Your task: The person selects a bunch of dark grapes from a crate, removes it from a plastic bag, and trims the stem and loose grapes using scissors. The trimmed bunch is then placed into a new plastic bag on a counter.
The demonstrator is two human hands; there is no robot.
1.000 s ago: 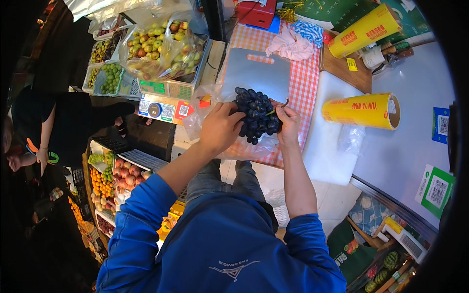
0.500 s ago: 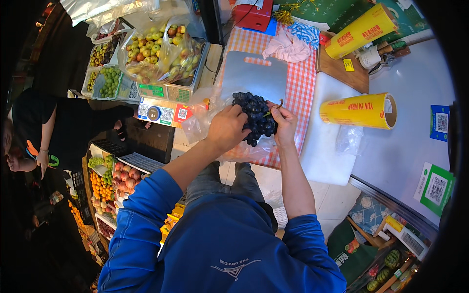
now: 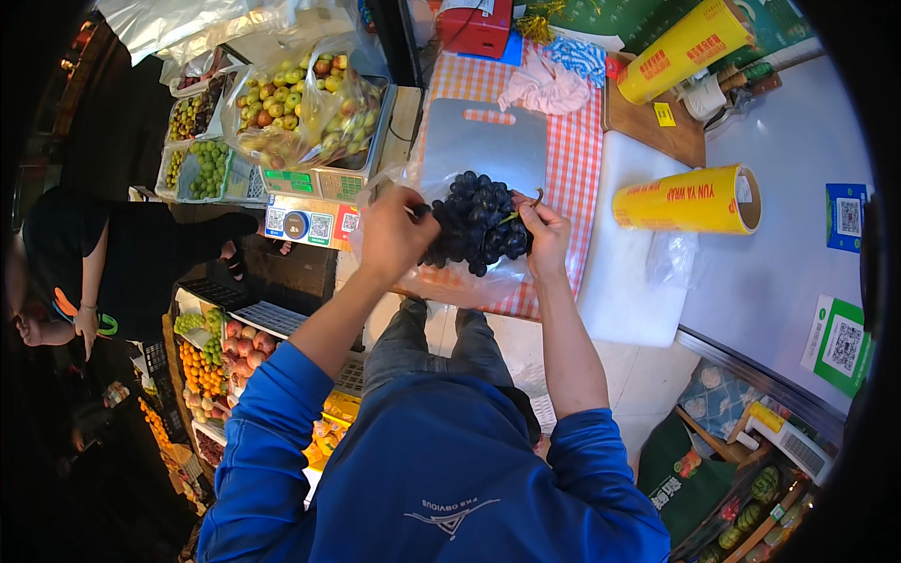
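Note:
A bunch of dark grapes (image 3: 483, 220) hangs over the near part of the table, its green-brown stem pointing right. My right hand (image 3: 546, 239) is closed on that stem at the bunch's right side. At the left edge of the grapes, my left hand (image 3: 389, 235) is closed, fingers curled, with something small and dark at the fingertips that I cannot make out. A clear plastic bag (image 3: 469, 289) lies under and around the bunch. Just beyond the grapes is a grey cutting board (image 3: 450, 141) on a red-and-white checked cloth (image 3: 584, 155).
To the right are a white board (image 3: 624, 281) and yellow wrap rolls (image 3: 685, 202). A pink cloth (image 3: 544, 86) lies at the back. On the left, a bag of jujube-like fruit (image 3: 291, 103) rests on a scale (image 3: 319, 183). Fruit crates and another person (image 3: 94, 253) are farther left.
My left hand has drawn back to the left from the top of the grapes and curled its fingers. The right hand keeps its hold on the stem.

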